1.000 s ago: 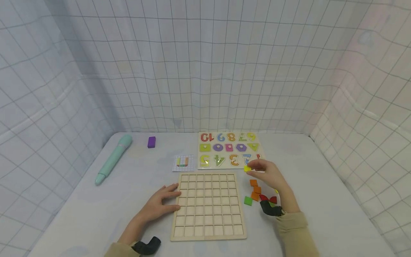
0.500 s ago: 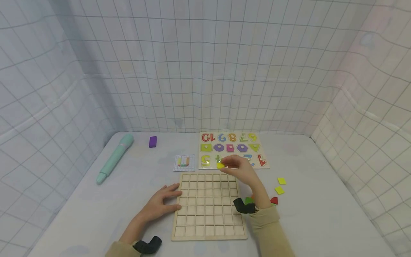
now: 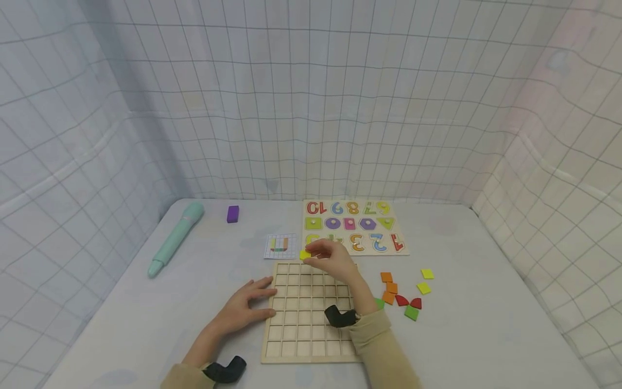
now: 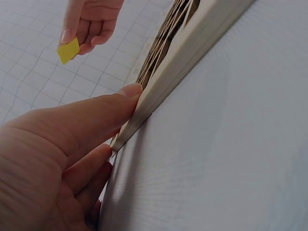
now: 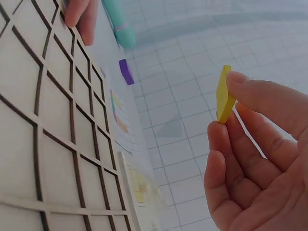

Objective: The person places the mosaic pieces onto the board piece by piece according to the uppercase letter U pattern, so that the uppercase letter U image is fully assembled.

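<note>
Currently, the right hand (image 3: 332, 261) pinches one yellow tile (image 3: 304, 254) in the air, near the far edge of the wooden grid board (image 3: 304, 303). The left hand (image 3: 239, 309) has its fingers spread and touches this board's left edge, while loose tiles (image 3: 392, 288) lie between the board and the right edge of the surface (image 3: 471, 313).

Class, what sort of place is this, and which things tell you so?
Probably a booth set up for tabletop puzzles: checked curtains stand on three sides of a white table, which holds a number puzzle and a wooden grid board.
</note>
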Demonstrator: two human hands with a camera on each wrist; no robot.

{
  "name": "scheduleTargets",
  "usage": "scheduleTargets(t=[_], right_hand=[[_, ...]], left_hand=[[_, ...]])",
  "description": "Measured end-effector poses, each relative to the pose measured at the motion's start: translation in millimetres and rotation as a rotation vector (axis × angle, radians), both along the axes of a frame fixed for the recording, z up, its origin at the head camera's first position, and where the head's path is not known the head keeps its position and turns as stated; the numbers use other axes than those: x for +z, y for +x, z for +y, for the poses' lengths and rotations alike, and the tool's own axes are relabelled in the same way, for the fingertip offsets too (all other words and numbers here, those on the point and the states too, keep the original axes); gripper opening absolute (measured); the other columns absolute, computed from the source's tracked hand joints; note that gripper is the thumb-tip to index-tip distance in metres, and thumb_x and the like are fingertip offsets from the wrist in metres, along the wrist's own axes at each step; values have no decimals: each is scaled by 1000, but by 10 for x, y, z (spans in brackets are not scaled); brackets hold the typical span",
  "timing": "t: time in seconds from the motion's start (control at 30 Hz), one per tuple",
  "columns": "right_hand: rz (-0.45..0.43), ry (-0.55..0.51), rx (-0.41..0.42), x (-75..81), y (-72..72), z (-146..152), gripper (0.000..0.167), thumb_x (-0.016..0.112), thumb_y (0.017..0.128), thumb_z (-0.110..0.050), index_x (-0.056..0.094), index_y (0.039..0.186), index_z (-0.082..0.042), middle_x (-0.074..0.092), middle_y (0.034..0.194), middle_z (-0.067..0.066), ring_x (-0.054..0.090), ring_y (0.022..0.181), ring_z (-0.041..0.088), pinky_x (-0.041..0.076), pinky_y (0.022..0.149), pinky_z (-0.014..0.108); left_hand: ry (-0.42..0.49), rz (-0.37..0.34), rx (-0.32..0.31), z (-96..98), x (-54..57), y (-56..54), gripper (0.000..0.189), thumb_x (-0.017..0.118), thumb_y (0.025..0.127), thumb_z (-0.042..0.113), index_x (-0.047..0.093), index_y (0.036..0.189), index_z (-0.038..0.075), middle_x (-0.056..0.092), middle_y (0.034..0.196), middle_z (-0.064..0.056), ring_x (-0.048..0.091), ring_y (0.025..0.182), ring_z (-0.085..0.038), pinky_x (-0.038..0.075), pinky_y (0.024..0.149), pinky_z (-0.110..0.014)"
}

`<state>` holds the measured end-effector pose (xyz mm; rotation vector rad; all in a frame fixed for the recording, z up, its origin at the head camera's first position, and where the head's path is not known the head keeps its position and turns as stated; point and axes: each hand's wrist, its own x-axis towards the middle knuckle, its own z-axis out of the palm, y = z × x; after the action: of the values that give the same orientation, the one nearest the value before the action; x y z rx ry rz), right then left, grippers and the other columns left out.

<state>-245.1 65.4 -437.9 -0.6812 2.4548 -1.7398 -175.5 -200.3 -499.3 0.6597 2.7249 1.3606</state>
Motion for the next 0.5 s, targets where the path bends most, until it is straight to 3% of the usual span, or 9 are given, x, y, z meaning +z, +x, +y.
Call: scheduleTargets(t=[0.5], right_hand=[[-16,144,9,-302,-37,-276,28,76,80,-24,69,104,-11,67,97,-4,61,88,11,52,77,25]], left_hand=[[-2,-43,14,19,45,25,50,76,77,34,66,118,7,43,142,-13,31,135,-35,12,115,-52]])
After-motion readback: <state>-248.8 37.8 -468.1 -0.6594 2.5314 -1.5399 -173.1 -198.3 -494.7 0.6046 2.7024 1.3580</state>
